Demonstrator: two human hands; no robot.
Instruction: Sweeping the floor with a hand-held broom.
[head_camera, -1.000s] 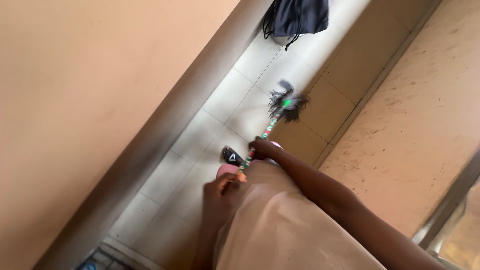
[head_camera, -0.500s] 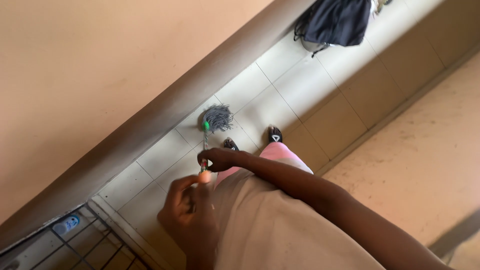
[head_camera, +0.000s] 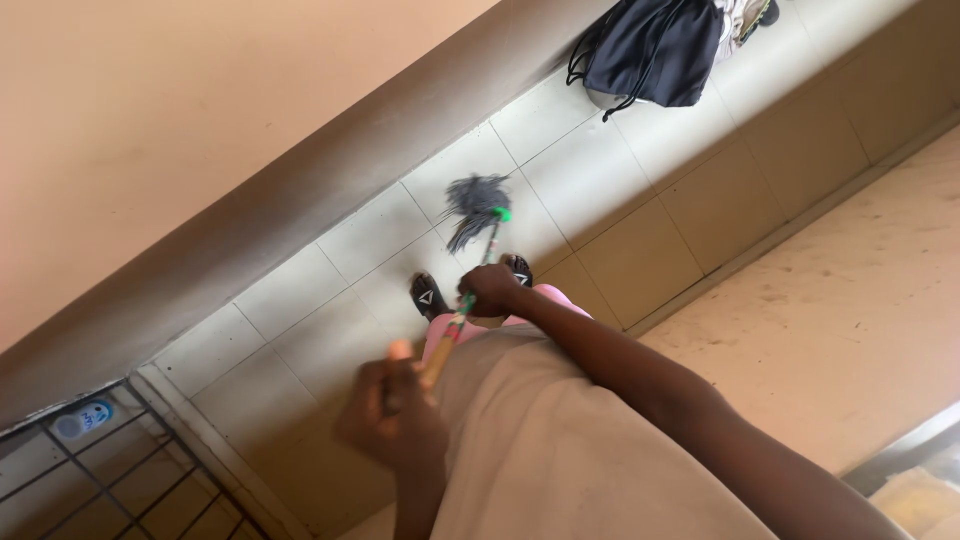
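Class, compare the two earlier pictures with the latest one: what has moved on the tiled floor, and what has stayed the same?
The mop head has swung over the tiles: from the right a second ago, to against the dark wall base half a second ago, and now back out toward the middle, ahead of the sandals. Both hands kept their grip on the mop handle, right hand lower, left hand at the top. The dark bag has not been touched.
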